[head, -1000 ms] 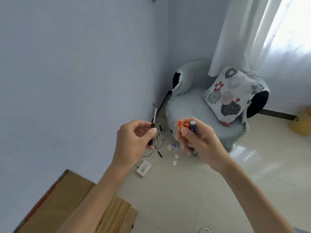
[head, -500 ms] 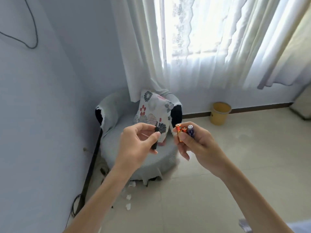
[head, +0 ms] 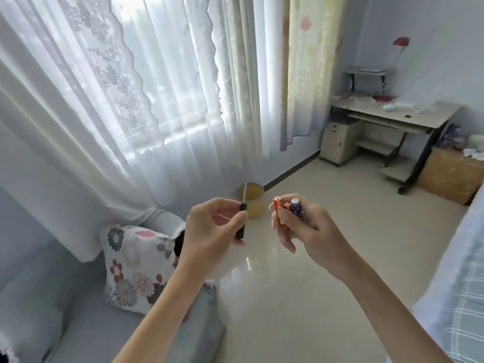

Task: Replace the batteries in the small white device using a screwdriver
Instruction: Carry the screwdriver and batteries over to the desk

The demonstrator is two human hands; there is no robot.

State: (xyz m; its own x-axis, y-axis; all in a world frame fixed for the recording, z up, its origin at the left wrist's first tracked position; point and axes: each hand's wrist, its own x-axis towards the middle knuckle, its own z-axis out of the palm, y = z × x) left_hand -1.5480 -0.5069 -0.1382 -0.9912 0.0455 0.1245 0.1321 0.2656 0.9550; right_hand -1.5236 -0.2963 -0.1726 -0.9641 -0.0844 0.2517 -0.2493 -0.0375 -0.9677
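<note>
Head view, left to right. A grey armchair [head: 60,305] fills the near left corner with a floral cushion [head: 131,265] propped against its back, and sheer white curtains [head: 110,100] hang behind it down to the chair.

The left hand [head: 209,229] is raised at centre, just left of the right one. Its thumb and curled fingers pinch the black handle of a screwdriver [head: 240,230], which stands almost upright with its thin blade pointing up. A yellow bin [head: 252,205] sits on the floor behind the blade, against the base of the curtains.

The right hand [head: 309,231] is near the left but apart from it. Its thumb and curled fingers grip 3 batteries [head: 288,206], held upright with their tops showing above the fingertips: 2 are orange and 1 is dark blue. The blue one carries pale print, too small to read.

Glossy pale floor [head: 301,310] lies open below and beyond both hands, running to a dark skirting line at the far wall. At the far right stand a low white cabinet [head: 340,142], a desk [head: 392,115] with a red lamp [head: 400,41] above it, and a wooden box [head: 450,179]. A checked bed cover [head: 466,297] edges the near right side.
</note>
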